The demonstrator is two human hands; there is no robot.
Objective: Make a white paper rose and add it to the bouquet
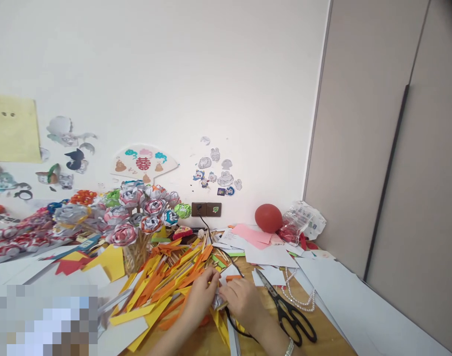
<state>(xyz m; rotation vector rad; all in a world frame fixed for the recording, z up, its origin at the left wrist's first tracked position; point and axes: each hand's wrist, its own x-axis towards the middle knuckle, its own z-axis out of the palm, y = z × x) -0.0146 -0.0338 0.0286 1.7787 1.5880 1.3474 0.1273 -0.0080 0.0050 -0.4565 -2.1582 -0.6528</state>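
Low in the middle of the head view, my left hand (204, 292) and my right hand (240, 299) come together, fingers bent inward. Between them sits a small white paper piece (217, 300), mostly covered by the fingers; both hands are closed on it. Yellow and orange paper strips (162, 279) are heaped on the table (265, 300) to the left of my hands. A pair of black scissors (291, 314) lies half open at the right of my right hand. A dark cable (231, 258) passes behind and under the hands.
Paper flowers (155, 206) on stalks stand at the left back. A red balloon (268, 218), a plastic bag (303, 222) and pink paper (251, 235) lie along the wall. White sheets (340, 291) and a bead string (298, 299) are at right.
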